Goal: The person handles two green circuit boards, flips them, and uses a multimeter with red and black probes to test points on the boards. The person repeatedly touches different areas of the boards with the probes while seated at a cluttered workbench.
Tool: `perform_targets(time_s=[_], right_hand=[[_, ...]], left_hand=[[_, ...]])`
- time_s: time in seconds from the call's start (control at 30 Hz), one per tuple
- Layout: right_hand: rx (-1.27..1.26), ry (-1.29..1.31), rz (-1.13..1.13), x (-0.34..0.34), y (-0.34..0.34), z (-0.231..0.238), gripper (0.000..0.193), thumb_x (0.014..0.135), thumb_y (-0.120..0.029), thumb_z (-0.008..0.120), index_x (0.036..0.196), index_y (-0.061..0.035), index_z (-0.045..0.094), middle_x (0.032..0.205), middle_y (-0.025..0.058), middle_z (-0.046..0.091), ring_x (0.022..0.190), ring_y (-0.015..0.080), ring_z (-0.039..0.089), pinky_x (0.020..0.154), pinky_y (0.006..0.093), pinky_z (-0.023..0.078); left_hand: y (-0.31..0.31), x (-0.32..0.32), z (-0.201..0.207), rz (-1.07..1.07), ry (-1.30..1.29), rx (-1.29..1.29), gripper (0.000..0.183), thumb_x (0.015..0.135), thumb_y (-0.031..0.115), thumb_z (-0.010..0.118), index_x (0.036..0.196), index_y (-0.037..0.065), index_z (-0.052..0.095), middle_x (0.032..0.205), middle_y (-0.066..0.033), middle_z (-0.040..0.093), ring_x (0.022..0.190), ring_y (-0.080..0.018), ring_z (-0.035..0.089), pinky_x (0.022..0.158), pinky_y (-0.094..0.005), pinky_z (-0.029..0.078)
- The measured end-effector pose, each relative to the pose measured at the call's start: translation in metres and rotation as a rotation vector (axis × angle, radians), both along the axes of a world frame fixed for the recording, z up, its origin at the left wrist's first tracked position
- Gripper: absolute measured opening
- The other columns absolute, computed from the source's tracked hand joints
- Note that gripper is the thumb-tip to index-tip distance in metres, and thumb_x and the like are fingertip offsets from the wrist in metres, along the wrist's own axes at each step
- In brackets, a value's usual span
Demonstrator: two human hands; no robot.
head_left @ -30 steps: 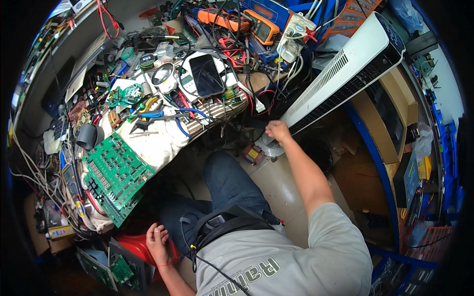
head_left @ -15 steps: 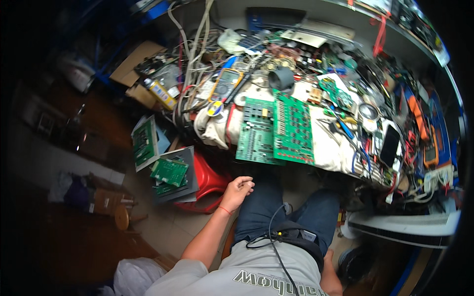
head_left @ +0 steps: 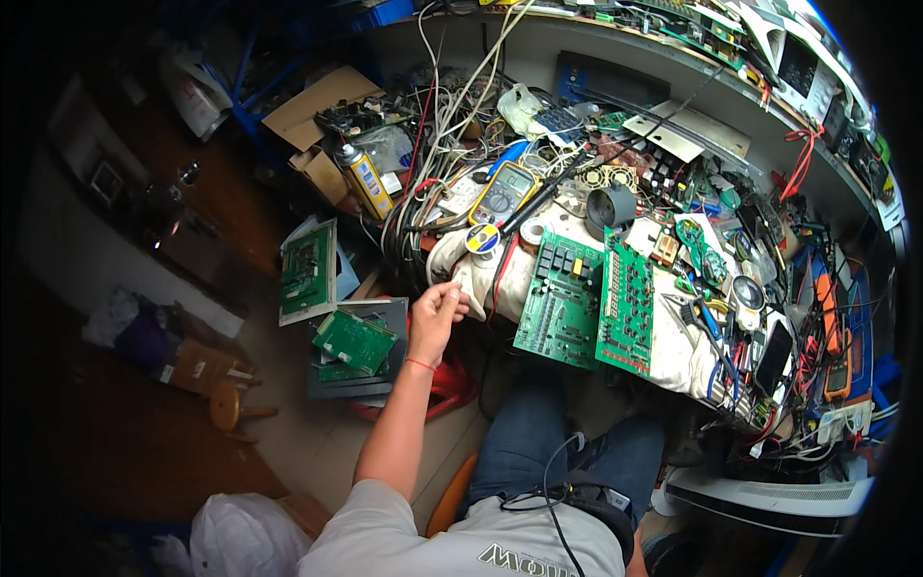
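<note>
White cloth [head_left: 670, 363] was spread beneath two large green boards [head_left: 558, 308]; by a tug on it, these could be dragged off the edge.

Left of the left hand [head_left: 437, 315], at least one smaller green board [head_left: 356, 341] was seen laid on one grey panel [head_left: 332, 387]; beyond the hand, one yellow can [head_left: 368, 186] was placed. Thumb and fingers were drawn together at the cloth's corner; whether any was pinched could not be told. Farther right, one yellow multimeter [head_left: 502, 197], then both large boards, were laid. The right hand was hidden.
</note>
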State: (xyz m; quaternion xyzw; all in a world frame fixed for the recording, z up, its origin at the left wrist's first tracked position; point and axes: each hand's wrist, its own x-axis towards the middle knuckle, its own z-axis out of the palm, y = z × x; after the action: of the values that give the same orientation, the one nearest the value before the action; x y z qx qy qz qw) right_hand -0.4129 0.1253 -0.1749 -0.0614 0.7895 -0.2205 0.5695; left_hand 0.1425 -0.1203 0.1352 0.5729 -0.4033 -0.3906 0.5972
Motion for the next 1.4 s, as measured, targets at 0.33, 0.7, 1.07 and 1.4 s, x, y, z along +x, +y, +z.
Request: perform_targets(time_s=[0.33, 0.7, 1.07, 1.4], right_hand=[[0.02, 0.008, -0.065, 0.008, -0.011, 0.004, 0.046, 0.103, -0.033, 0.047, 0.069, -0.0058, 0.061, 0.061, 0.008, 0.059, 0.05, 0.0223, 0.056, 0.049, 0.0391, 0.044], [0.029, 0.01, -0.23, 0.006, 0.039, 0.024, 0.043, 0.102, -0.032, 0.047, 0.072, -0.0047, 0.062, 0.064, 0.0087, 0.06, 0.052, 0.0229, 0.057, 0.051, 0.039, 0.045], [0.041, 0.011, -0.353, 0.015, 0.085, 0.053, 0.041, 0.101, -0.031, 0.048, 0.074, -0.0035, 0.063, 0.066, 0.0094, 0.061, 0.053, 0.0235, 0.058, 0.053, 0.039, 0.047], [0.039, 0.008, -0.335, 0.014, 0.082, 0.056, 0.039, 0.1, -0.03, 0.049, 0.076, -0.0025, 0.064, 0.067, 0.01, 0.062, 0.055, 0.0241, 0.059, 0.054, 0.0389, 0.048]], left_hand=[[-0.099, 0.048, 0.018, 0.02, -0.084, -0.091, 0.027, 0.104, 0.021, 0.057, 0.118, -0.001, 0.065, 0.101, -0.0084, 0.072, 0.083, -0.0116, 0.066, 0.072, -0.0246, 0.052], [-0.306, 0.085, 0.002, -0.177, -1.031, 0.081, 0.043, 0.092, 0.0, 0.045, 0.132, 0.001, 0.062, 0.13, -0.0199, 0.066, 0.121, -0.033, 0.063, 0.105, -0.0377, 0.047], [-0.33, 0.094, -0.009, -0.375, -1.508, 0.126, 0.059, 0.09, 0.03, 0.067, 0.143, 0.01, 0.05, 0.148, -0.0132, 0.05, 0.136, -0.0317, 0.049, 0.112, -0.0411, 0.042], [-0.302, 0.068, 0.021, -0.059, -1.237, -0.094, 0.038, 0.088, 0.011, 0.063, 0.125, 0.006, 0.062, 0.127, -0.0217, 0.061, 0.12, -0.038, 0.058, 0.102, -0.0429, 0.047]])
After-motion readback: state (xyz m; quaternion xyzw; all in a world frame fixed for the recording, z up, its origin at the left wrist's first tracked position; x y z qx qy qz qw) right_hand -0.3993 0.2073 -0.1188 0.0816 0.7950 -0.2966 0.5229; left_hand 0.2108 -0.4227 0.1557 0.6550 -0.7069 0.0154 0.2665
